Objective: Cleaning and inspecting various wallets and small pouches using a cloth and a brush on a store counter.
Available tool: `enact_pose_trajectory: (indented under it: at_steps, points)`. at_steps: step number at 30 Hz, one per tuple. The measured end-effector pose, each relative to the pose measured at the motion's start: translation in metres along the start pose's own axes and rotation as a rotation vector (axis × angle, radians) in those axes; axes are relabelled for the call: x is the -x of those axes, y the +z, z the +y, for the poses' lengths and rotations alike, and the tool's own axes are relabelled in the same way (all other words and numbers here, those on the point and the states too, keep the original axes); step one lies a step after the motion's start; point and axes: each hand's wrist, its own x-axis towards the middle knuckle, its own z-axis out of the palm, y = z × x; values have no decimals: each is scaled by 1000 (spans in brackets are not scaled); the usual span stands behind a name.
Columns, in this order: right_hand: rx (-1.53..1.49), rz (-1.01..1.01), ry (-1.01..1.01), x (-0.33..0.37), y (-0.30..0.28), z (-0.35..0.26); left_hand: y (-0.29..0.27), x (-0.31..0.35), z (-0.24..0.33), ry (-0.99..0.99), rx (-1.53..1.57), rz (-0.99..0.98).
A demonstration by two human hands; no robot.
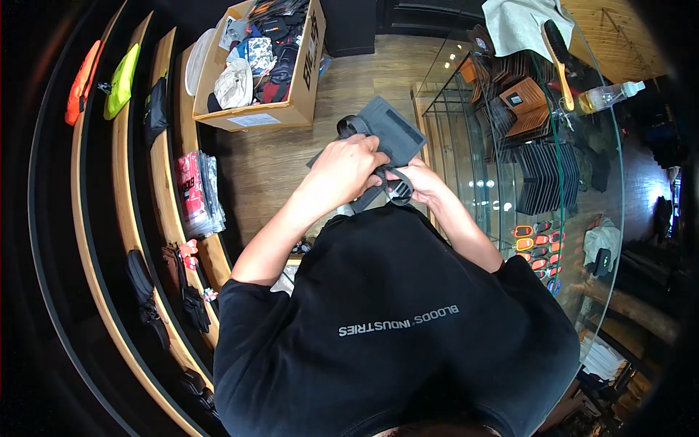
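In front of my chest I hold a dark grey fabric pouch [384,135] with both hands. Its flap stands up at the far end and shows a black strip along one edge. My left hand [351,166] is closed over the pouch's middle, with the fingers bent down into the folds. From the right, my right hand [421,180] grips the near part, its fingers partly hidden by the fabric. A black strap with a plastic buckle [400,191] hangs between the hands. Another black loop [352,125] sticks out beyond my left knuckles.
Ahead stands an open cardboard box [306,87] full of caps and packets. Wooden shelves [131,211] with pouches and packaged goods run along the left. At right, a glass display case [620,175] carries a brush [559,67], a bottle [608,97] and a grey cloth [526,25].
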Motion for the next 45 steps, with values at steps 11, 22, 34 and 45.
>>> enact_pose_trajectory:
  at_steps: [11, 22, 34, 45]
  points:
    - [-177, 125, -117, 0, 26, -8, -3, 10, 14, 53, 242, 180]
    - [-256, 126, -118, -5, 19, -4, 24, 16, 22, 17, 63, 357]
    - [33, 98, -272, 2, 28, -2, -26, -6, 0, 181, -174, 188]
    - [33, 22, -169, 15, 20, -7, -6, 4, -34, 270, 84, 197]
